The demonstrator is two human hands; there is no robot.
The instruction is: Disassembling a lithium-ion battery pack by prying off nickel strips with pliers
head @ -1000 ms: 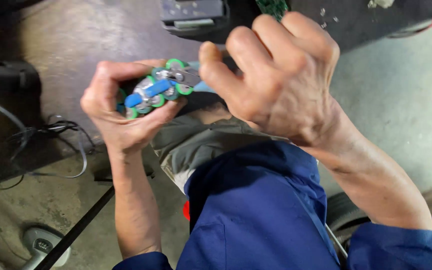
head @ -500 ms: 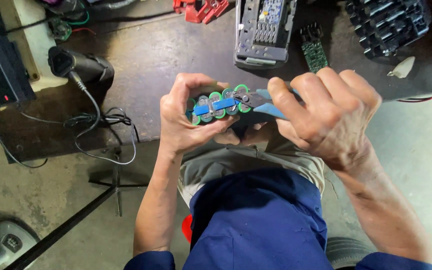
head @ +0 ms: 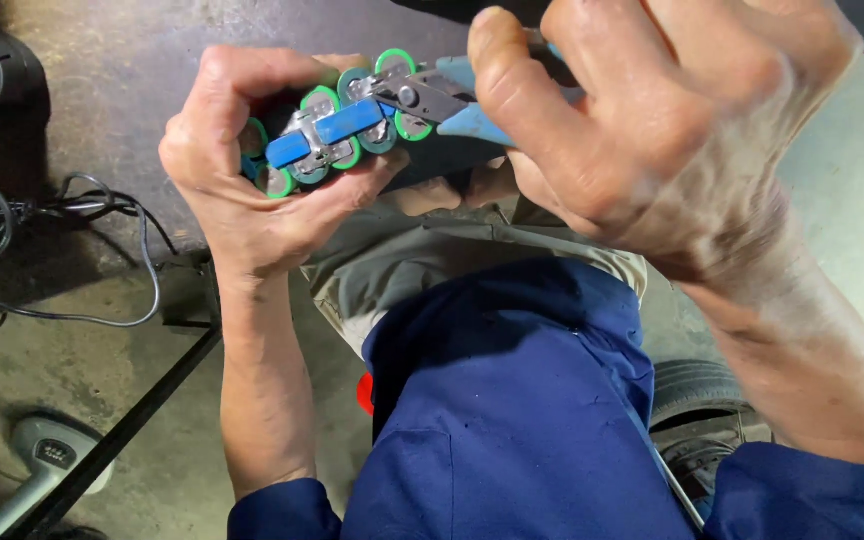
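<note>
My left hand [head: 252, 180] is clamped round the battery pack [head: 337, 130], held above my lap | pack: green-ringed cells in a row, blue strip and metal tabs across the ends | my right hand [head: 642, 130] grips blue-handled pliers [head: 442, 100]; their tip sits on the pack's far right cells

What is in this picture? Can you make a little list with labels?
Left hand: left hand wraps round a battery pack of green-ringed cells with a blue strip.
Right hand: right hand holds blue-handled pliers, tips on the pack's metal tabs.
Clothing: blue jacket.
Floor: black cable on grey concrete; grey handheld scanner lower left.
</note>
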